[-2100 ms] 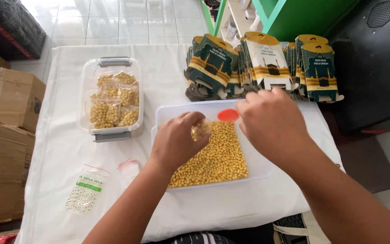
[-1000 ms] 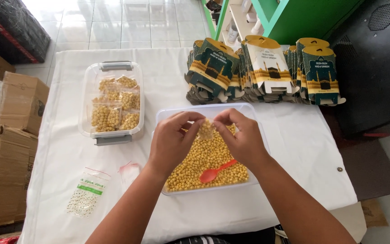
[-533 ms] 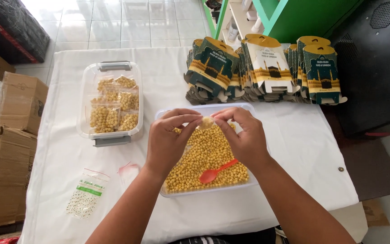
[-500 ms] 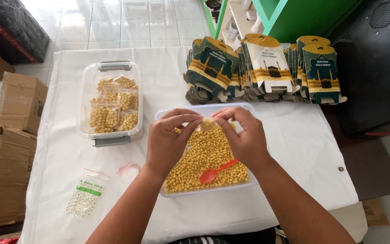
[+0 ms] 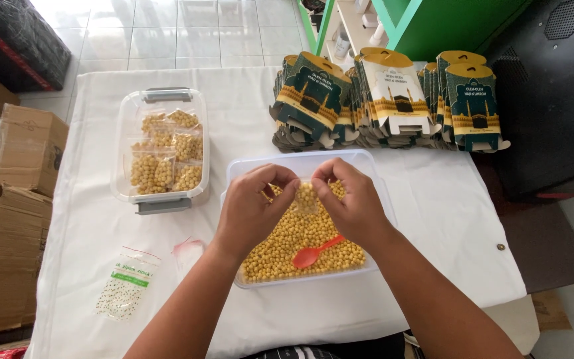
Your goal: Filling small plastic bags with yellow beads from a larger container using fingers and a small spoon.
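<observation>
Far left: cardboard boxes [image 5: 8, 199] stand beside the table, cut off by the frame edge; their contents are not visible. On the white tablecloth [image 5: 88, 233], near the front edge, lies a stack of empty clear zip bags [image 5: 126, 282]; how many cannot be counted. Beside it a small clear scrap with a red edge [image 5: 187, 247], too faint to identify.

Behind these, a clear lidded container [image 5: 161, 151] holds filled pouches of yellow pellets; the lid blurs them.

Centre: a clear tub [image 5: 300, 163] of loose yellow pellets [image 5: 287, 242]. The left hand [image 5: 250, 209] and right hand [image 5: 353, 203] meet above it, both pinching the top of a small clear pouch [image 5: 305, 197] of pellets between thumb and fingertips. The pouch hangs over the tub; its seal is hidden by the fingers. The hands and forearms cover much of the tub. A red plastic spoon [image 5: 317, 252] lies on the pellets just below the right hand.

Right, at the far edge: rows of printed cardboard sleeves [image 5: 393, 100] in dark green and cream, leaning and overlapping. A dark cabinet [image 5: 553, 93] stands beyond the table, partly cut off.
</observation>
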